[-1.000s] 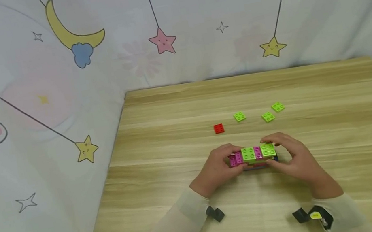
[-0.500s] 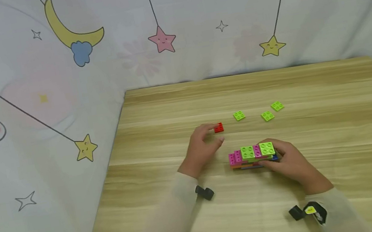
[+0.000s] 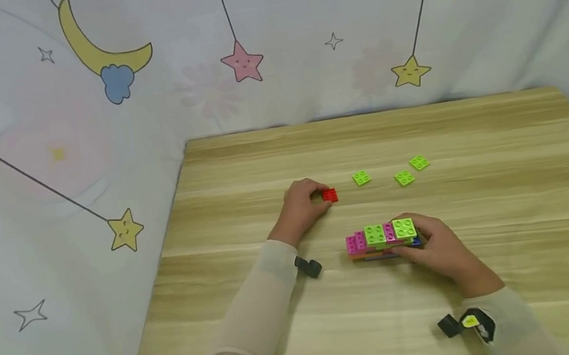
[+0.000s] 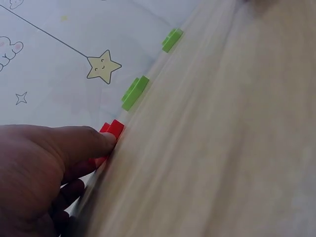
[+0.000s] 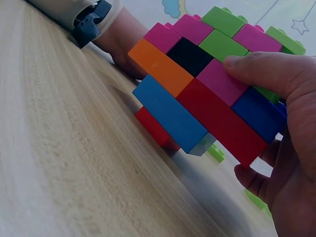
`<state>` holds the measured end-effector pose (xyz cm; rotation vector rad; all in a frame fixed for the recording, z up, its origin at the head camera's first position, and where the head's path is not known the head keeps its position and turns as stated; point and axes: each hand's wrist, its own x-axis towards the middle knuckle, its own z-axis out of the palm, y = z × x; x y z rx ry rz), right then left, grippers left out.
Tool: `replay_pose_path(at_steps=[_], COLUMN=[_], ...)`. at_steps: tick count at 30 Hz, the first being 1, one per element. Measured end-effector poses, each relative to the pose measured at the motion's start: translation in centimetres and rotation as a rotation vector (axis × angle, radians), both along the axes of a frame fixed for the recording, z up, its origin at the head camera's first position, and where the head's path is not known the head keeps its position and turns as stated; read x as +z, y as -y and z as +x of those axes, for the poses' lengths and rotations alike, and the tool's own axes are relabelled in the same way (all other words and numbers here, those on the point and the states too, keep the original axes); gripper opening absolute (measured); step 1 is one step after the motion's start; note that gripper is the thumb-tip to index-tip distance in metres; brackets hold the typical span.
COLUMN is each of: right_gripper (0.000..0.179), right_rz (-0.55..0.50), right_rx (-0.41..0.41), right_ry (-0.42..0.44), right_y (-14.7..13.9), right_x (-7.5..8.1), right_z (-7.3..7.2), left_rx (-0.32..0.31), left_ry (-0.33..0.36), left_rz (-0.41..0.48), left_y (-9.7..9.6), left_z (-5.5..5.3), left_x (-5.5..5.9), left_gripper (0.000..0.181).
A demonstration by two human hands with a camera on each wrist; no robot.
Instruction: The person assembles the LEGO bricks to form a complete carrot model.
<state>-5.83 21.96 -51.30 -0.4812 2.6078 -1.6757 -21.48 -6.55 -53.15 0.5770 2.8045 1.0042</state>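
Beyond the stack and to its left, my left hand (image 3: 298, 210) pinches a small red square building brick (image 3: 329, 195) at the tabletop. In the left wrist view the thumb presses the near side of this red brick (image 4: 116, 129), and the other fingers are partly hidden behind. My right hand (image 3: 444, 251) grips the right end of a long stack of building bricks (image 3: 375, 234), its top pink and lime green. From the right wrist view the stack's side (image 5: 212, 106) shows orange, black, red and blue layers, tilted in that picture, with the thumb on a pink brick.
Three loose lime green bricks lie behind the stack: one (image 3: 361, 178) right of the red brick, two others (image 3: 404, 177) (image 3: 419, 162) farther right. The wooden table (image 3: 237, 166) meets a patterned white curtain (image 3: 303, 86) at the back and left.
My left hand has let go of the stack's left end, moved forward and left, and pinched the red brick. The right hand keeps its grip on the stack, which stays nearly in place.
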Motion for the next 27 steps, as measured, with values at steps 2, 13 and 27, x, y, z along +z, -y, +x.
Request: replay_pose_path(at_steps=[2,13,27], right_gripper=[0.039,0.039,0.04], right_rz=[0.004,0.029,0.014], right_rx=[-0.006,-0.013,0.0], right_ry=[0.001,-0.018,-0.051], right_y=[0.1,0.1,0.1], right_x=[0.0,-0.1,-0.2], right_z=[0.0,-0.2,-0.3], left_rx=[-0.001,-0.194,-0.35], left_ry=[0.003,-0.063,-0.13], left_rz=[0.04,0.515,0.467], left_y=[0.1,-0.2,-1.0], left_z=[0.2,6.5,11.3], left_x=[0.0,3.8,6.2], left_gripper=[0.033,0.026,0.034])
